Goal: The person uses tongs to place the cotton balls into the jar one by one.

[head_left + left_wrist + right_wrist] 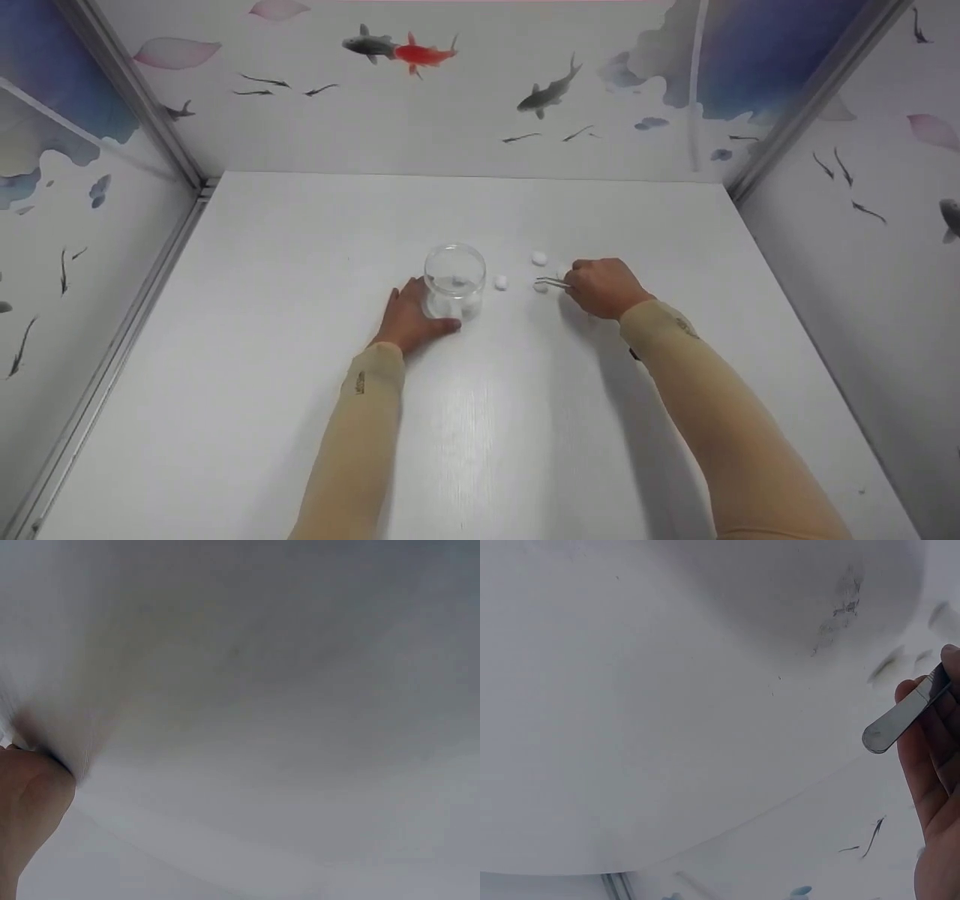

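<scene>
A clear round jar (455, 270) stands upright on the white table, with something whitish visible through its lower wall. My left hand (409, 319) holds it from the left, thumb along the near side and fingers mostly behind it. In my right hand (606, 286) I grip metal tweezers (553, 282), whose tips point left over a white cotton ball (541, 287); whether they touch it I cannot tell. Another cotton ball (501, 283) lies just right of the jar, and one more (539, 258) sits farther back. The right wrist view shows the tweezers' rounded rear end (889, 727).
White panels printed with fish and petals enclose the table (480, 450) at the back (465, 135) and both sides. Metal rails (176, 135) run along the corners. Tan sleeves cover both forearms.
</scene>
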A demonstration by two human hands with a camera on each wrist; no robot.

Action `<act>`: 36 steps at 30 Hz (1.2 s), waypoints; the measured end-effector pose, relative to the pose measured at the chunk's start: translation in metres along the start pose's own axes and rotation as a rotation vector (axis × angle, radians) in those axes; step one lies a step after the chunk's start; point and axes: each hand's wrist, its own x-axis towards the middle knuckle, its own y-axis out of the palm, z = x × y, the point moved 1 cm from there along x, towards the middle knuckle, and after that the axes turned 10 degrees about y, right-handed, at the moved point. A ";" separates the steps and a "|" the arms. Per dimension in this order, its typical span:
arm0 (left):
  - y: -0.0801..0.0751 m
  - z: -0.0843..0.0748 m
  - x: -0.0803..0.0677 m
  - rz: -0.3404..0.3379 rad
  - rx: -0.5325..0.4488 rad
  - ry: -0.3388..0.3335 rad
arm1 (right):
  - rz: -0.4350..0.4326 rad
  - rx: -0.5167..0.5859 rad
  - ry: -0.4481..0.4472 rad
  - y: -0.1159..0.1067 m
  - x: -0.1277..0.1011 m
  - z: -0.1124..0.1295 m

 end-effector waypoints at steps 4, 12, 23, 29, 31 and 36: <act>0.000 0.001 0.002 0.006 -0.009 -0.015 | -0.038 0.021 -0.019 -0.001 -0.001 -0.002; -0.001 0.004 0.002 0.013 0.000 -0.014 | -0.023 0.004 -0.003 -0.003 -0.003 -0.006; 0.000 0.001 -0.002 0.008 0.005 -0.012 | 0.033 -0.006 0.033 0.005 -0.007 -0.004; 0.001 0.001 -0.001 0.005 0.006 -0.004 | 0.039 -0.005 0.037 0.006 -0.010 -0.002; 0.001 0.001 -0.001 0.006 -0.003 -0.003 | 0.036 -0.004 0.033 0.007 -0.010 -0.002; 0.000 0.002 -0.001 0.012 -0.018 -0.009 | -0.011 -0.005 0.005 0.008 -0.011 -0.004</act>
